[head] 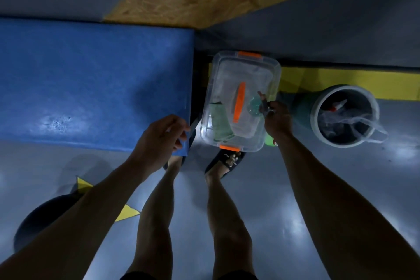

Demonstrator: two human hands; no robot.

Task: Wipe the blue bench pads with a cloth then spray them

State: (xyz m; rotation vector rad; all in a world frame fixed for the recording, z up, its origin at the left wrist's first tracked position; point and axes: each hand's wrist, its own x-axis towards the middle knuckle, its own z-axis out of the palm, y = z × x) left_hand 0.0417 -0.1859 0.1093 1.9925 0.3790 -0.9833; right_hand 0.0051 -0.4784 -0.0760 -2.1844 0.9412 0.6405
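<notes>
Grey floor [295,188]; sandal [228,161] lettering unreadable.

Single head view, steeply downward, close over blue bench pad [91,84].

Beside the clear storage box [241,102], the blue bench pad [91,79] lies leftward; the right hand [276,118] grips a spray bottle [261,103] above the box's lid; the left hand [162,134], loosely curled, hovers at the pad's near corner; a grey bin [318,111] stands rightward.
</notes>
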